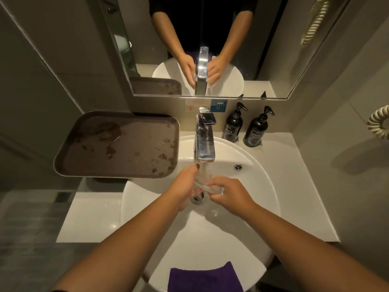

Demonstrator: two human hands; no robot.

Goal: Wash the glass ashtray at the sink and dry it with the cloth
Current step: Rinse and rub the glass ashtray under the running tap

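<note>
The clear glass ashtray (207, 187) is tilted under the running water from the chrome faucet (204, 142), above the drain of the white sink (259, 165). My left hand (185, 184) grips its left side and my right hand (229, 192) grips its right side. Fingers and the water stream hide much of the glass. A purple cloth (204, 278) lies over the sink's front rim, below my forearms.
A wet brown tray (117, 144) sits on the counter left of the faucet, overhanging the basin edge. Two black pump bottles (244, 127) stand at the back right. A mirror (200, 45) is behind the faucet. A coiled cord (379, 125) hangs on the right wall.
</note>
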